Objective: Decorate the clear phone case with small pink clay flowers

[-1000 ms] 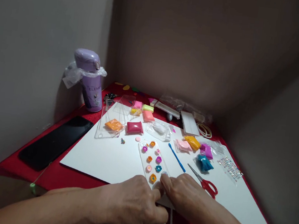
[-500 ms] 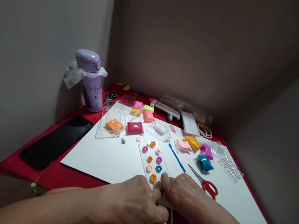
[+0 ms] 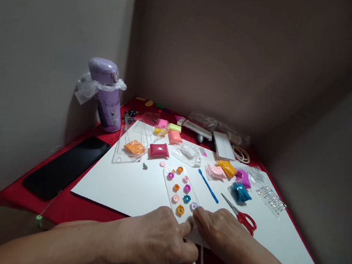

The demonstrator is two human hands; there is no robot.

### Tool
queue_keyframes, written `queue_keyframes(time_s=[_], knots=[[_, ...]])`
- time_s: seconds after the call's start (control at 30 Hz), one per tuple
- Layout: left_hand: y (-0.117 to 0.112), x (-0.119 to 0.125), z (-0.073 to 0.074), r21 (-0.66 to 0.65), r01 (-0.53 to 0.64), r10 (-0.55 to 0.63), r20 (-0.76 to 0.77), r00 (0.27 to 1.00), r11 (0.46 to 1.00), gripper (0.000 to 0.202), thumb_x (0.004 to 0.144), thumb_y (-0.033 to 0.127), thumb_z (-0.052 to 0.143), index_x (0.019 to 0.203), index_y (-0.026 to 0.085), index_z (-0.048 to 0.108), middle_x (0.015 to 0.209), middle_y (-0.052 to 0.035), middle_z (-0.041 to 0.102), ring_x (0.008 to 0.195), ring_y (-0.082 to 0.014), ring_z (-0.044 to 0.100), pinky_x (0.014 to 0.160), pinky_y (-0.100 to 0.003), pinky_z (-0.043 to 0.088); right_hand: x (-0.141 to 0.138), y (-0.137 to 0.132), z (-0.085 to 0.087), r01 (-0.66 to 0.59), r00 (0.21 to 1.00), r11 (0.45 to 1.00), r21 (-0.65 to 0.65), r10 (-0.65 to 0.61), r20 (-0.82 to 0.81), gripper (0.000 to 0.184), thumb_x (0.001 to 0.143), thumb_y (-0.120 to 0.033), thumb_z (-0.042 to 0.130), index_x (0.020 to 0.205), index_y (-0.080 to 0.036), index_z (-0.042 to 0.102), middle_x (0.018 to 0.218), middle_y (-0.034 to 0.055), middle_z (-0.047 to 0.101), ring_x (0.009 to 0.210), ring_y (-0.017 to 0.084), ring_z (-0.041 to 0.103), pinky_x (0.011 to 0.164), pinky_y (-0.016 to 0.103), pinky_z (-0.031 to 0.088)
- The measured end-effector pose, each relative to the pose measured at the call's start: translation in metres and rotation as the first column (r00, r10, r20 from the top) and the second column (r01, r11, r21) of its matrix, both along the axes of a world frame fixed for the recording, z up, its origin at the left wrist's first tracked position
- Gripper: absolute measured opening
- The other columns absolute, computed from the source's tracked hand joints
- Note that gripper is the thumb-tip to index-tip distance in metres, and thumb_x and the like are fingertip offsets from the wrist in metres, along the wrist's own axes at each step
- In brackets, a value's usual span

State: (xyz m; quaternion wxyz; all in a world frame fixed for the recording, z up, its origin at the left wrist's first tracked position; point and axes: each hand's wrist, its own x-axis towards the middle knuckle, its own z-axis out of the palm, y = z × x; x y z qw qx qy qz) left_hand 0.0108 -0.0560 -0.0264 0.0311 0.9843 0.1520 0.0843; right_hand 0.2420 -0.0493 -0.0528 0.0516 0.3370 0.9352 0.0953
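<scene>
A clear phone case (image 3: 182, 185) lies on the white board, dotted with several small clay flowers in orange, purple, pink and teal. My left hand (image 3: 159, 238) is curled over its near end, its index finger reaching to my right fingertips. What its palm holds, if anything, is hidden. My right hand (image 3: 218, 225) is closed in a pinch by the case's near right corner, just beside a whitish flower (image 3: 193, 206) with a coloured centre. Whether something small sits in that pinch does not show. A yellow-orange flower (image 3: 180, 210) sits left of it.
Right of the case lie a blue modelling tool (image 3: 208, 186) and red-handled scissors (image 3: 246, 222). Clay packets (image 3: 159, 150) and a gem sticker sheet (image 3: 271, 199) are spread over the white board (image 3: 109, 188). A black phone (image 3: 65, 166) and purple bottle (image 3: 110, 107) stand left.
My right hand has drawn slightly right and down, so the whitish flower at the case's corner now shows. My left hand has hardly moved.
</scene>
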Motion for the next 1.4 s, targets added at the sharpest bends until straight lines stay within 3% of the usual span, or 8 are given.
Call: queue_keyframes(time_s=[0.23, 0.47, 0.63, 0.93, 1.4], knots=[[0.001, 0.001, 0.000, -0.001, 0.001, -0.001, -0.006, 1.000, 1.000, 0.010, 0.078, 0.019, 0.057, 0.085, 0.022, 0.051, 0.088, -0.0024, 0.064, 0.048, -0.0144, 0.054, 0.036, -0.031, 0.019, -0.006, 0.005, 0.007, -0.005, 0.999, 0.999, -0.054, 0.007, 0.031, 0.026, 0.074, -0.004, 0.059, 0.093, -0.017, 0.046, 0.061, -0.0036, 0.062, 0.042, 0.013, 0.051, 0.050, 0.032, 0.007], [0.001, 0.001, -0.001, -0.016, -0.004, 0.004, 0.011, 1.000, 1.000, 0.011, 0.077, 0.019, 0.058, 0.085, 0.022, 0.051, 0.086, -0.0021, 0.064, 0.048, -0.0144, 0.054, 0.036, -0.030, 0.019, -0.022, 0.005, 0.029, 0.019, 0.999, 0.986, -0.163, -0.012, 0.047, 0.018, 0.077, -0.007, 0.060, 0.086, -0.017, 0.048, 0.060, -0.0021, 0.063, 0.046, 0.017, 0.056, 0.047, 0.030, 0.013], [0.002, 0.001, -0.002, -0.030, 0.000, 0.001, 0.017, 1.000, 1.000, 0.013, 0.076, 0.020, 0.059, 0.086, 0.023, 0.052, 0.090, -0.0026, 0.065, 0.051, -0.0157, 0.055, 0.036, -0.031, 0.017, -0.032, 0.007, 0.039, 0.011, 0.998, 0.981, -0.192, 0.002, 0.067, 0.015, 0.077, -0.006, 0.060, 0.082, -0.017, 0.051, 0.060, -0.0015, 0.063, 0.041, 0.014, 0.051, 0.045, 0.029, 0.014], [0.000, 0.001, -0.002, -0.029, 0.007, -0.006, 0.017, 1.000, 1.000, 0.010, 0.078, 0.019, 0.057, 0.086, 0.022, 0.053, 0.091, -0.0026, 0.064, 0.054, -0.0152, 0.055, 0.037, -0.031, 0.020, -0.031, 0.008, 0.031, -0.109, 0.992, 0.992, -0.070, 0.113, 0.058, 0.013, 0.077, -0.008, 0.057, 0.078, -0.018, 0.050, 0.054, -0.0029, 0.055, 0.040, 0.014, 0.044, 0.043, 0.031, 0.010], [0.001, 0.002, -0.001, -0.020, 0.000, 0.000, 0.014, 1.000, 1.000, 0.013, 0.075, 0.017, 0.059, 0.084, 0.020, 0.050, 0.087, -0.0021, 0.063, 0.049, -0.0133, 0.054, 0.037, -0.032, 0.020, 0.000, 0.002, 0.012, -0.069, 0.997, 0.998, -0.005, 0.069, -0.027, 0.023, 0.078, -0.004, 0.055, 0.092, -0.016, 0.044, 0.057, -0.0048, 0.058, 0.042, 0.012, 0.047, 0.049, 0.031, 0.007]])
